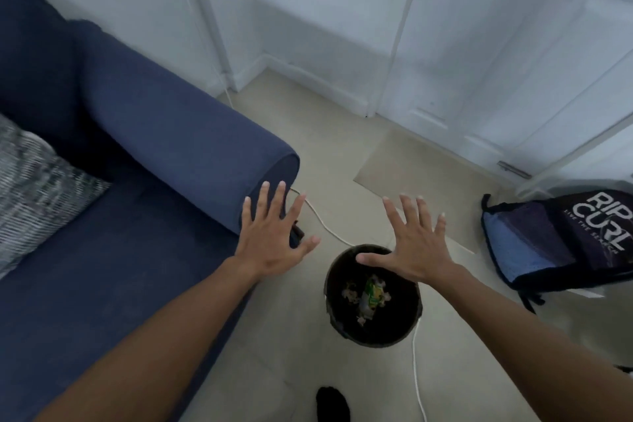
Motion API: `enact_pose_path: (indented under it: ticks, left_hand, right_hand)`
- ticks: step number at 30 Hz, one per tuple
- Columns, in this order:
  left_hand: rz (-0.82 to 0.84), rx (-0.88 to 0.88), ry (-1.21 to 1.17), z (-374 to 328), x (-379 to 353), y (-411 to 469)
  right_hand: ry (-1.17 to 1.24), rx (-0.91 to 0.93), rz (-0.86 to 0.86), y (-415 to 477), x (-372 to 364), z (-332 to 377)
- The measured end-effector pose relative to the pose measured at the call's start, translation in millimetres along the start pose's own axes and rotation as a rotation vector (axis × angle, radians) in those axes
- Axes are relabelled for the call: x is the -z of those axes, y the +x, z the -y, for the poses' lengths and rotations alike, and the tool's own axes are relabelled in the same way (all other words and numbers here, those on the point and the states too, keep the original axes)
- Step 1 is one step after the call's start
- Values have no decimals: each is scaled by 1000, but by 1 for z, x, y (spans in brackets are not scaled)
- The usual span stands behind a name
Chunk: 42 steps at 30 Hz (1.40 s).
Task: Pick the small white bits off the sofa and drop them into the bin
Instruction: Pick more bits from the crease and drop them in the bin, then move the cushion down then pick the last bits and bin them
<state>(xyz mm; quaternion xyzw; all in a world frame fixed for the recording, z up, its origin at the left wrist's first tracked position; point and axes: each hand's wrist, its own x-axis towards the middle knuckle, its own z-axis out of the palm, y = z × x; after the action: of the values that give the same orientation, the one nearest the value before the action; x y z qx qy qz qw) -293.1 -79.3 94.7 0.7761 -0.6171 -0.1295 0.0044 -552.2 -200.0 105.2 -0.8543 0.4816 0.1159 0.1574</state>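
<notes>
**Both hands spread flat above bin, nothing held**

Two bare forearms enter from the 7 and 5 o'clock corners of the head view. Left hand [270, 243]: palm down, fingers splayed wide, empty, hovering at the front end of the sofa [144, 134] armrest. Right hand [416, 247]: palm down, fingers likewise fanned out, empty; its thumb overlaps the far rim of the bin [404, 329]. Bin: round, dark, standing on pale floor [342, 154] at 6 o'clock of centre, just right of the sofa. Inside it, pale scraps [349, 293] and a green wrapper [373, 293]. No loose bits discernible on the navy seat; picture is soft. Patterned grey cushion [37, 195] at 9 o'clock. White cable [416, 373] runs past the bin. Backpack [565, 243] lies at 3 o'clock.
</notes>
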Motion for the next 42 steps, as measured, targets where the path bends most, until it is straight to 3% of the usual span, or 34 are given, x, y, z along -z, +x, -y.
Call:
enact_pose_path:
  ticks: [11, 28, 34, 42]
  left_hand:
    - [-151, 302, -31, 152, 74, -88]
    - [-347, 760, -54, 353, 172, -313]
    - [-413, 874, -66, 389, 181, -356]
    - [-452, 995, -188, 422, 153, -334]
  right_hand:
    - [-106, 242, -42, 39, 60, 180]
    - [-115, 602, -53, 20, 98, 478]
    - [-134, 695, -64, 22, 98, 547]
    - [-97, 763, -9, 74, 68, 600]
